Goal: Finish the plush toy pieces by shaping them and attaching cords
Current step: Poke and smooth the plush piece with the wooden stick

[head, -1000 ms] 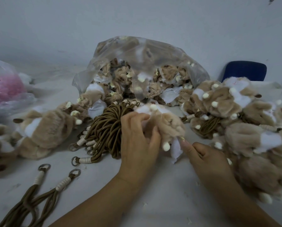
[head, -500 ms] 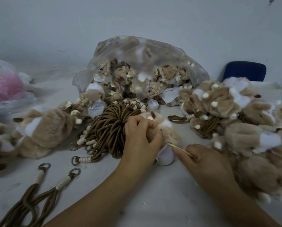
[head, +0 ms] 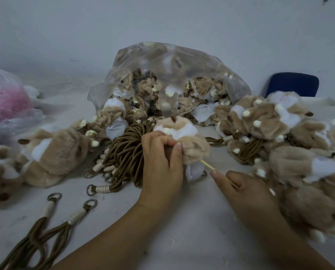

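My left hand (head: 160, 162) grips a tan and white plush toy piece (head: 184, 137) at the table's middle, thumb pressed on its lower fur. My right hand (head: 240, 193) pinches a thin wooden stick (head: 211, 168) whose tip pokes into the bottom of that piece. A bundle of brown cords (head: 123, 154) with white wrapped ends and metal rings lies just left of my left hand. Two more brown cords (head: 51, 221) lie at the front left.
A clear plastic bag (head: 168, 75) full of plush pieces stands behind. Plush pieces are heaped at the right (head: 279, 133) and lie at the left (head: 55, 152). A bag with pink filling (head: 5, 102) sits far left. A blue chair back (head: 293, 84) shows behind the right heap.
The plush piece has turned over in my left hand, its white and tan face now up. My right hand has drawn back a little, with more of the stick showing.
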Action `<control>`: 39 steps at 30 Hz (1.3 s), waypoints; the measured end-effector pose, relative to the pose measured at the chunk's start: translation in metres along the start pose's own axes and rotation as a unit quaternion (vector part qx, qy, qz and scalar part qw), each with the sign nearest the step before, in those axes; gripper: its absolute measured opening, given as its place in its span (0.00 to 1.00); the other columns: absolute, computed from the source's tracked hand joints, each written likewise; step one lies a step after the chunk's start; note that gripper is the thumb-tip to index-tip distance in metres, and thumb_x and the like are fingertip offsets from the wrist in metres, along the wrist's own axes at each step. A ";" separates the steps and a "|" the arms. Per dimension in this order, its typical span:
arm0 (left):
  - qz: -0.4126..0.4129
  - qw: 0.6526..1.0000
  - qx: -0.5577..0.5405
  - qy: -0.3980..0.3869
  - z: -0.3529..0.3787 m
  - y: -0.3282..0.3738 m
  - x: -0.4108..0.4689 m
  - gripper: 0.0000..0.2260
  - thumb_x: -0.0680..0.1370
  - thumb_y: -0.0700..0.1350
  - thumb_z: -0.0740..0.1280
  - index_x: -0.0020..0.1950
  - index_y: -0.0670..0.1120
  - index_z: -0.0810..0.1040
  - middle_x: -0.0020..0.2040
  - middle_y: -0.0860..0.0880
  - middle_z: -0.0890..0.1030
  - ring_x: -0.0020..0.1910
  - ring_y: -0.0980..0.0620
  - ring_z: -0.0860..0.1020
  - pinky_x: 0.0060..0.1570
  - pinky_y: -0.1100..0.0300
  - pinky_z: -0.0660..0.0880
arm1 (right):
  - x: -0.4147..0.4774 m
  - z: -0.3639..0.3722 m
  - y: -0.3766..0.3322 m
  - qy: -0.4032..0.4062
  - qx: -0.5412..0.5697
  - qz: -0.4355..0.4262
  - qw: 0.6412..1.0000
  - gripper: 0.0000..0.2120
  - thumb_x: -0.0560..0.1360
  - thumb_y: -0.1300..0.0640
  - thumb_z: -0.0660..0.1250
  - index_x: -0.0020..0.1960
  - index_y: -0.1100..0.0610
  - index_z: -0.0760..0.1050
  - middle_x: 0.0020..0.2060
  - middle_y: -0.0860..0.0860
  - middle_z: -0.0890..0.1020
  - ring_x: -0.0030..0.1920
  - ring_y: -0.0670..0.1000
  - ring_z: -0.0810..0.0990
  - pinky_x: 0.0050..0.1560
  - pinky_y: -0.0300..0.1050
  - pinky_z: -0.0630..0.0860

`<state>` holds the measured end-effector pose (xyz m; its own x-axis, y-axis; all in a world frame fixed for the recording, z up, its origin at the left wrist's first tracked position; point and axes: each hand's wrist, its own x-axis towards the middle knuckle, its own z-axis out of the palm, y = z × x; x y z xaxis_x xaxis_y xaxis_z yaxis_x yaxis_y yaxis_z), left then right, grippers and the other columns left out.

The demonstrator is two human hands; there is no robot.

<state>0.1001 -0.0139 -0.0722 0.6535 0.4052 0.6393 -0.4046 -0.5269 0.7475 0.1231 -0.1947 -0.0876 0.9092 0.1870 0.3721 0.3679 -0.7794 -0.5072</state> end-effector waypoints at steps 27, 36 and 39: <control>0.053 0.998 0.001 0.016 -0.001 0.001 0.000 0.07 0.81 0.39 0.61 0.57 0.43 0.76 0.62 0.56 0.68 0.65 0.57 0.69 0.67 0.61 0.66 | 0.000 0.003 0.001 -0.024 0.084 -0.004 0.996 0.31 0.67 0.27 0.54 0.33 0.58 0.61 0.23 0.49 0.62 0.24 0.45 0.63 0.28 0.50 0.66; -0.012 0.973 -0.082 -0.215 -0.004 0.010 -0.001 0.06 0.75 0.64 0.60 0.48 0.72 0.76 0.50 0.62 0.81 0.50 0.62 0.80 0.51 0.65 0.75 | -0.003 -0.004 -0.002 0.000 0.161 -0.043 0.986 0.31 0.69 0.32 0.58 0.29 0.61 0.61 0.21 0.48 0.63 0.23 0.43 0.64 0.25 0.35 0.59; 0.006 0.964 -0.097 -0.249 -0.002 0.010 -0.005 0.08 0.77 0.65 0.57 0.49 0.72 0.75 0.49 0.63 0.79 0.50 0.63 0.79 0.49 0.69 0.73 | -0.004 -0.004 -0.002 -0.005 0.185 -0.046 0.982 0.31 0.68 0.33 0.58 0.28 0.61 0.62 0.21 0.48 0.63 0.23 0.43 0.63 0.25 0.36 0.60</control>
<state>0.0913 -0.0196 -0.0679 0.8546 -0.0337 0.5182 -0.4940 -0.3606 0.7912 0.1182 -0.1968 -0.0847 0.8696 0.2541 0.4233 0.4931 -0.4886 -0.7198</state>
